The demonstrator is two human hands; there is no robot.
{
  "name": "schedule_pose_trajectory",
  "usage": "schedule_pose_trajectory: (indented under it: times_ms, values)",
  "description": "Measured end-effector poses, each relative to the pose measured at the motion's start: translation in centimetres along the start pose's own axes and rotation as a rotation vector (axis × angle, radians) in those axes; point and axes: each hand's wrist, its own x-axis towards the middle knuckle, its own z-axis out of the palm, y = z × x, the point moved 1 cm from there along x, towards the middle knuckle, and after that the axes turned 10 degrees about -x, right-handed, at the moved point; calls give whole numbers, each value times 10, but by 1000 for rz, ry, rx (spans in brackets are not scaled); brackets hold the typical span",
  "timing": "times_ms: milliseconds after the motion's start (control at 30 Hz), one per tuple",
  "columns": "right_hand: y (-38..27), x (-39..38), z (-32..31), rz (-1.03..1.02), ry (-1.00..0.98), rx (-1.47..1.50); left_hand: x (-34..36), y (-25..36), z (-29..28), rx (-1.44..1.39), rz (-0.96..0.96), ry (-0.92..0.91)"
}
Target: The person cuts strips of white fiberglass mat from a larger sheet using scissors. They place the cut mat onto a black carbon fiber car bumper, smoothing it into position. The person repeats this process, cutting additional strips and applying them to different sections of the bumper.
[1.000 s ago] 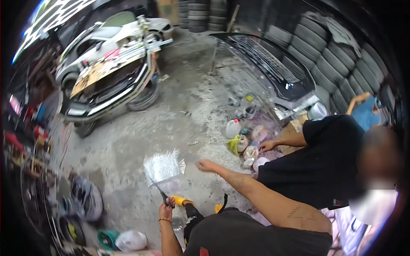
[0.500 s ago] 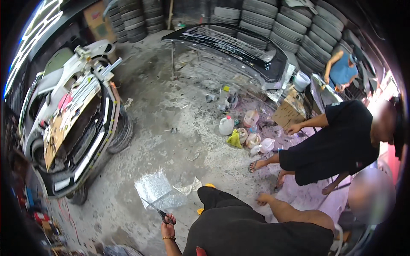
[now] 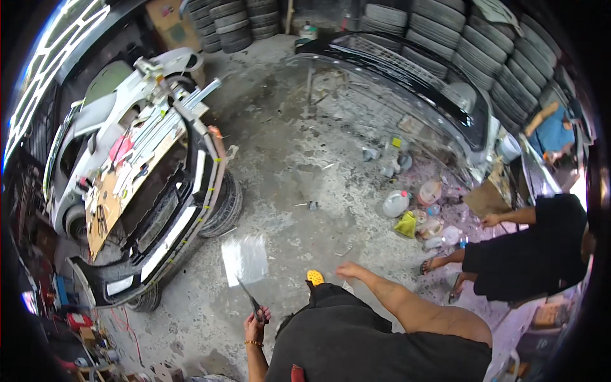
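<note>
My right hand [image 3: 348,270] is swinging forward, fingers unclear; my left hand [image 3: 254,328] is clamping scissors [image 3: 252,302], seemingly carrying silver sheet [image 3: 248,258], needing steadiness.

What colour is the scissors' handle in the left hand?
Black; the scissors' handle shows best in the head view.

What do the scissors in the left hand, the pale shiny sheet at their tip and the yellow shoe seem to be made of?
Scissors: probably metal blades, slender and grey; black handles, likely plastic.
Sheet: thin, silvery-white with bright glare, perhaps glass-fibre mat or plastic film; the look leaves it open.
Shoe: likely moulded foam or plastic, by its uniform, matte-looking yellow.
</note>
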Motion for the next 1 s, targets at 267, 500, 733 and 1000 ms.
schedule_pose_trajectory:
  times_ms: [267,500,733,1000]
  values:
    - [-296,73,17,-28,-248,1016,92,139,73,255,-129,-216]
    - [-352,108,5,-289,171,1532,188,209,65,269,-269,-422]
    - [-401,70,-33,-426,558,1394,269,255,42,299,-480,-618]
    - [-467,82,-44,-155,724,626,354,277,13,1033,-706,-762]
